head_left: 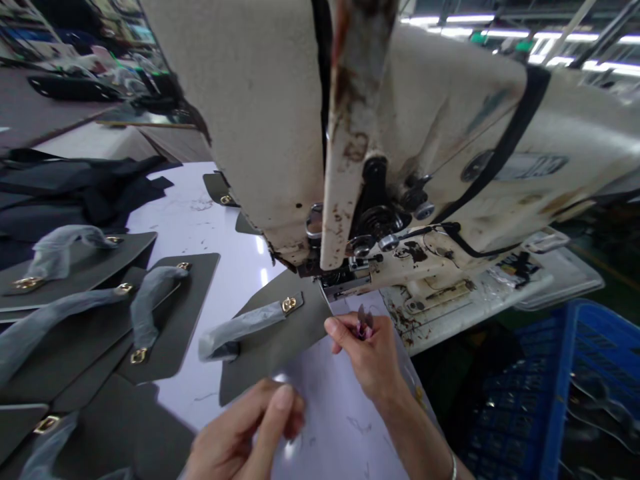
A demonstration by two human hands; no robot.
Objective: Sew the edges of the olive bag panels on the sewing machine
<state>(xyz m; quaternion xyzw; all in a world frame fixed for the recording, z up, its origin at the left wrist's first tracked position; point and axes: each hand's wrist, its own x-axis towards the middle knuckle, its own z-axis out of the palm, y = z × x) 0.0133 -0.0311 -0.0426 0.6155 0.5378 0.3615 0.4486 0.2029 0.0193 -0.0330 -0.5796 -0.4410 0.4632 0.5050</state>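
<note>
A dark grey leatherette panel (270, 347) with a straight-cut corner lies on the glossy white table (200, 227), its tip reaching in under the presser foot (325, 280) of a cream industrial sewing machine (270, 133), whose paint is chipped and rust-stained. Across the panel runs one grey strap (240, 330), creased and faintly sheeny, ending in one small gold buckle (289, 305). The right hand (367, 357), a silver bangle (453, 467) at its wrist, is just beside the panel's edge, its fingers clamped around a single pair of pink-handled thread snips (365, 325) with the small metal blades pointing up. The left hand (245, 427) is nearer the bottom of the view and near the panel's lower edge, with thumb and forefinger pressed together – whether a thread lies between them is too fine to tell. To the left sit four more strapped panels (185, 313), overlapping one another, with six gold fittings showing among them; a fifth panel (220, 189), with one fitting, lies partly behind the machine head. Beyond those is a heap of black fabric (70, 193) – soft and rumpled – and at lower right stands one blue plastic crate (550, 380) with a latticed wall.
</note>
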